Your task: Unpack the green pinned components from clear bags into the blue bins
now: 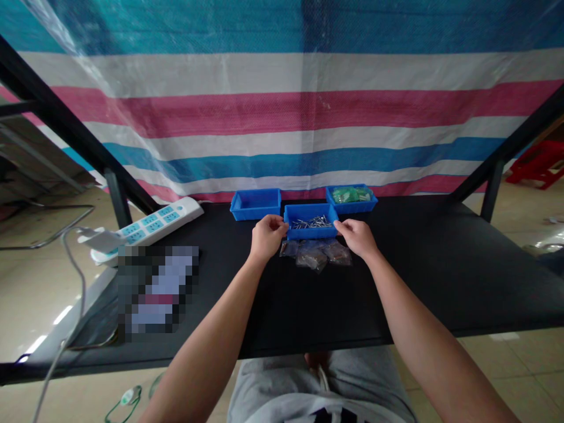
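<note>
Striped sheeting [282,111] in blue, white and pink is hung across the whole background, and black struts [66,126] are seen slanting down at either side. Below it a black table [440,264] is spread across the view, with pale floor seen around it. A white power strip [150,226] with blue sockets is laid at the table's left end. Three blue trays are set near the far edge. The left tray [255,205], bare inside, and the right tray [351,207], filled with green pieces, are placed at the back. The front tray [308,233] is set between them and slightly nearer. The left hand [265,237] is held at the front tray's left end and the right hand [359,238] at its right end. The fingers of both are bent in towards the tray's corners, but whether the rim is pinched or merely touched cannot be told. Clear bags [315,254] are laid flat just before the front tray, between the two hands, with brownish contents inside. Thin metal pins [314,222] are heaped in the front tray.
</note>
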Demonstrator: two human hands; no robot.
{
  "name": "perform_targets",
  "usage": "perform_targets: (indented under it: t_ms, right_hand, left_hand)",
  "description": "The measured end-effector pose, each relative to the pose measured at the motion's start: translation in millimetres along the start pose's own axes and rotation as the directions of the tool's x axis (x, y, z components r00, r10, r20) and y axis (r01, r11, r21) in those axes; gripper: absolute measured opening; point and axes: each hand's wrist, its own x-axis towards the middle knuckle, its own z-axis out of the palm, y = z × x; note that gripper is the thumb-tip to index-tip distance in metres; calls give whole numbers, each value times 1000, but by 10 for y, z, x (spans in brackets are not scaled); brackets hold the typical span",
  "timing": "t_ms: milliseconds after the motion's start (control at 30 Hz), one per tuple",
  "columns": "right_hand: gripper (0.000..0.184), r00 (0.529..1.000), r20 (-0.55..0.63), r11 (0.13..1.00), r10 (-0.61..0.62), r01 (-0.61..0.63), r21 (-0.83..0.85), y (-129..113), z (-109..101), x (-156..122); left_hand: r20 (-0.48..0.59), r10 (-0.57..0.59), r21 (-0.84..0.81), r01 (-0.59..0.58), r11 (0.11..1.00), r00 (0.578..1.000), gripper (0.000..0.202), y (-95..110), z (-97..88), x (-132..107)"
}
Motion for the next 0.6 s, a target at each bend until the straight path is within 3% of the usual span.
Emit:
perform_targets:
  t_ms: [133, 233, 300, 400, 600]
  right_hand:
    - [36, 997, 43, 993, 59, -63, 104, 11, -9, -6]
    - [32, 993, 66, 964, 93, -106, 244, 6, -14, -7]
    - [30, 990, 82, 948, 111, -131, 290, -11, -18, -5]
    - [28, 981, 109, 915, 158, -187, 358, -51, -26, -3]
    - [30, 987, 89, 829, 132, -159, 536, -119, -51, -19]
  left_hand:
    - [137, -201, -266, 231, 936, 970, 32, -10, -13, 35]
    - [288, -323, -252, 397, 882, 901, 33, 26, -63, 33]
    - [347, -359, -213, 446, 869, 866, 32, 50, -95, 26]
    - [393, -334, -219, 440, 871, 857, 33, 83, -120, 12]
    - [383, -133, -317, 266, 910, 914, 33, 126, -135, -20]
